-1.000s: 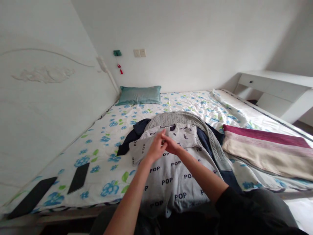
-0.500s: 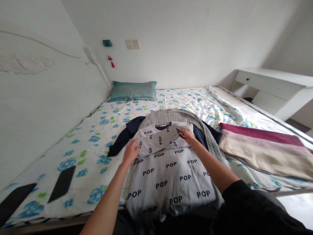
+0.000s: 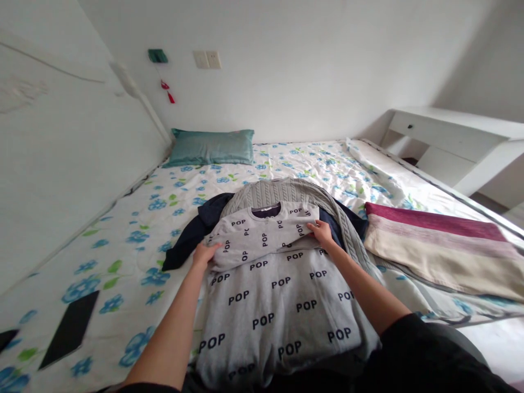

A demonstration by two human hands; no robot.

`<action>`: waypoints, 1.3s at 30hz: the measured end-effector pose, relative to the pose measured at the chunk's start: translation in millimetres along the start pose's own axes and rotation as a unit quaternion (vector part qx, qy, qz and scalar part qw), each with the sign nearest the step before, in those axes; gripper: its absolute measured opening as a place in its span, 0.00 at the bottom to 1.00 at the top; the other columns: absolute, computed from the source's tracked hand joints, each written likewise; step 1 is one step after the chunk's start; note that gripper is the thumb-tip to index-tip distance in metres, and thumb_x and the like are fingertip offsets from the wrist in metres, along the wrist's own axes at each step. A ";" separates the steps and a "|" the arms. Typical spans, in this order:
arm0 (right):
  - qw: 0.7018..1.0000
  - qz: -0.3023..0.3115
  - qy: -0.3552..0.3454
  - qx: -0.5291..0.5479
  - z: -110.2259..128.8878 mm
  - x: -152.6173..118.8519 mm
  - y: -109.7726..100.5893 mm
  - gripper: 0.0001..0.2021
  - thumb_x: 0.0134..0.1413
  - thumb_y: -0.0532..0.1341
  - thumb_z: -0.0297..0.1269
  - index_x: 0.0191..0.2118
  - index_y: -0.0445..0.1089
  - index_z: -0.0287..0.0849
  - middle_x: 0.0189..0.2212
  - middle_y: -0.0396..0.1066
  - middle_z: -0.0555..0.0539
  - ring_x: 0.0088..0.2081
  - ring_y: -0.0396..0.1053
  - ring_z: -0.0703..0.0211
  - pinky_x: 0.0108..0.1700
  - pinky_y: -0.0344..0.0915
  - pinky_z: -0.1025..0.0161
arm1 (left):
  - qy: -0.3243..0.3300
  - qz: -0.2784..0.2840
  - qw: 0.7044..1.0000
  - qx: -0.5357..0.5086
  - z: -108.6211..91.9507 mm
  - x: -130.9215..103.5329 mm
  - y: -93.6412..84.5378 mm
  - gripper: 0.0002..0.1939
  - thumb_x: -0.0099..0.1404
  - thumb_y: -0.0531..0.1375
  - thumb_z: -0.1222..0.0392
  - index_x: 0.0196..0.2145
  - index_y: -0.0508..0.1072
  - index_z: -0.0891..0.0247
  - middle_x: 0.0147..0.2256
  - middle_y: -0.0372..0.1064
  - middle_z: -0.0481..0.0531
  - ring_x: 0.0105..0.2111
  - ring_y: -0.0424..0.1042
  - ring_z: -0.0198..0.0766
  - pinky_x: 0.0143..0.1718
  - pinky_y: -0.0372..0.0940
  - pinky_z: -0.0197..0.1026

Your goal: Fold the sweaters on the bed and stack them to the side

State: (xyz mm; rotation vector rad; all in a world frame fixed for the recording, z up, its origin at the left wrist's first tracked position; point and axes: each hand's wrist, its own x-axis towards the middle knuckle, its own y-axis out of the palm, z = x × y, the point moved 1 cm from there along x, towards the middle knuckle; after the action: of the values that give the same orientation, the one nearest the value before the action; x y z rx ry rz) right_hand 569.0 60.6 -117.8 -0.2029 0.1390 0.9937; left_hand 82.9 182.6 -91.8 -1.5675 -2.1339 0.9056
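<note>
A light grey shirt (image 3: 274, 295) printed with POP lies on the bed, its sleeves folded across the chest below the dark-lined neck opening. My left hand (image 3: 205, 253) is closed on the shirt's left edge, near the shoulder. At the right edge, my right hand (image 3: 321, 232) pinches the folded sleeve between thumb and fingers. Under and beyond the shirt lie a grey cable-knit sweater (image 3: 282, 191) and a dark navy garment (image 3: 186, 237), both partly covered.
A folded striped garment (image 3: 438, 248) in maroon, pink and beige lies at the right. The green pillow (image 3: 213, 147) rests near the wall. A black flat object (image 3: 70, 328) is on the bed at the left. A white desk (image 3: 450, 139) stands at the back right.
My left hand has moved outward to the left along the shirt's edge, and my right hand has shifted to the sleeve's outer end. The folded sleeve lies flatter and wider. The camera view has shifted.
</note>
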 end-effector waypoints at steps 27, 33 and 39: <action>0.999 0.016 -0.026 -0.034 -24.7 68.0 -27.4 0.22 0.46 0.76 0.42 0.47 0.79 0.44 0.37 0.83 0.47 0.41 0.81 0.50 0.43 0.78 0.60 | -0.180 0.030 0.917 -0.356 -8.6 1.7 20.8 0.20 0.65 0.71 0.69 0.54 0.80 0.60 0.37 0.81 0.50 0.32 0.79 0.37 0.38 0.76 0.37; 0.998 0.037 0.050 -0.003 -22.9 76.3 -24.4 0.20 0.39 0.78 0.35 0.42 0.77 0.44 0.35 0.84 0.48 0.35 0.80 0.54 0.39 0.79 0.61 | -0.220 0.089 0.910 -0.340 -11.3 7.5 11.4 0.09 0.62 0.71 0.70 0.41 0.80 0.66 0.32 0.79 0.55 0.26 0.76 0.39 0.29 0.74 0.38; 0.991 0.107 0.062 0.055 12.1 97.5 -25.7 0.24 0.37 0.78 0.29 0.45 0.77 0.44 0.38 0.85 0.48 0.37 0.82 0.51 0.43 0.83 0.54 | -0.150 0.055 0.919 -0.360 -45.6 33.8 15.5 0.17 0.53 0.73 0.77 0.40 0.81 0.66 0.33 0.81 0.52 0.29 0.76 0.36 0.34 0.73 0.37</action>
State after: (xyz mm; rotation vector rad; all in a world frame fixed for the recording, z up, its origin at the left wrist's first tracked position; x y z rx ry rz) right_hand 643.5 129.4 -123.6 -0.1513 0.3347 1.1838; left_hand 110.6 230.4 -71.7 -1.9912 -2.8336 0.4047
